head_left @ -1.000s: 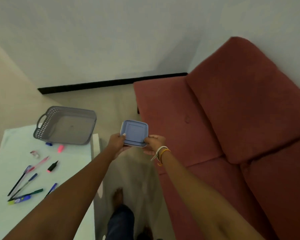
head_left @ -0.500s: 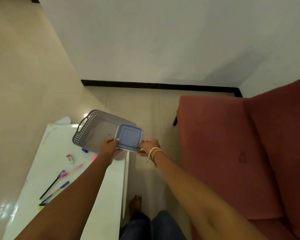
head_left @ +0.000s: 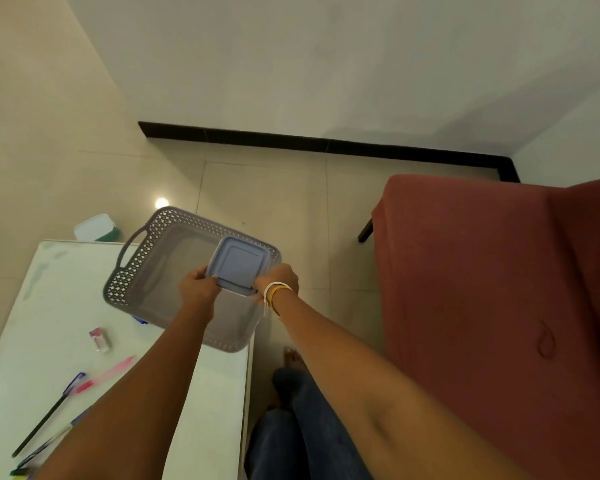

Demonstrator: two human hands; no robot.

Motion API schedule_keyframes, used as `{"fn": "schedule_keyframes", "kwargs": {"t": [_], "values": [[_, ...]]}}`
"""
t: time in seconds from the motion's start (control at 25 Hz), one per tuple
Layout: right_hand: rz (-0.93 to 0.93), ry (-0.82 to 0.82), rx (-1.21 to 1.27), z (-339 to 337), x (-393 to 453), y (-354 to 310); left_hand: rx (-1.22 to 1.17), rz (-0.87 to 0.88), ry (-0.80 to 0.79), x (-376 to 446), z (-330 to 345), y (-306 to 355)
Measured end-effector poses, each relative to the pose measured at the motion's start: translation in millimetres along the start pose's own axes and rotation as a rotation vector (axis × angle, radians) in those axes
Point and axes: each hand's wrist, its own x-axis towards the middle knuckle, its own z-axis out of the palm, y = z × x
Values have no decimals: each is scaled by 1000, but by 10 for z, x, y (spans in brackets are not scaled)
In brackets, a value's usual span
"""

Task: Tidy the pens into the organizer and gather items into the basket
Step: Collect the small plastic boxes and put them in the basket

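Note:
A square blue lidded box [head_left: 239, 265] hangs over the grey perforated basket [head_left: 142, 258], which sits at the far right end of the white table [head_left: 49, 306]. My left hand [head_left: 198, 287] grips the box's left edge and my right hand [head_left: 280, 279] grips its right edge. Pens lie on the table at lower left: a pink pen [head_left: 109, 373], a black pen with a blue cap [head_left: 47, 415], and others partly hidden under my left arm. A small clear eraser-like item [head_left: 100, 338] lies near the basket. A blue cap [head_left: 140, 320] peeks from under the basket.
A red sofa [head_left: 499, 306] fills the right side. A white and green container [head_left: 96, 228] stands on the floor beyond the table. My legs [head_left: 291, 420] stand in the narrow gap between table and sofa. Tiled floor runs to a wall with a black skirting.
My view has swung left from the sofa toward the table. Both hands have carried the blue box from above the sofa edge to over the basket.

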Motion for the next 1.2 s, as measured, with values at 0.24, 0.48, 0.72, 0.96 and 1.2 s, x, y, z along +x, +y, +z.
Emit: {"fn": "schedule_keyframes", "kwargs": {"t": [0.24,0.48,0.72,0.96,1.2], "values": [[-39,-45,-147,162,232,-9,62,27,17,588,81,-374],[25,-197,-229,173,197,-62,311,69,-67,551,-4,-372],[-212,-126,-518,-594,-686,-38,635,227,-204,-382,-246,-83],[-277,-40,-606,-1452,-1675,482,926,450,-387,-1870,-84,362],[-248,75,-493,-2010,-2214,1473,1128,684,-547,-2865,253,37]]}}
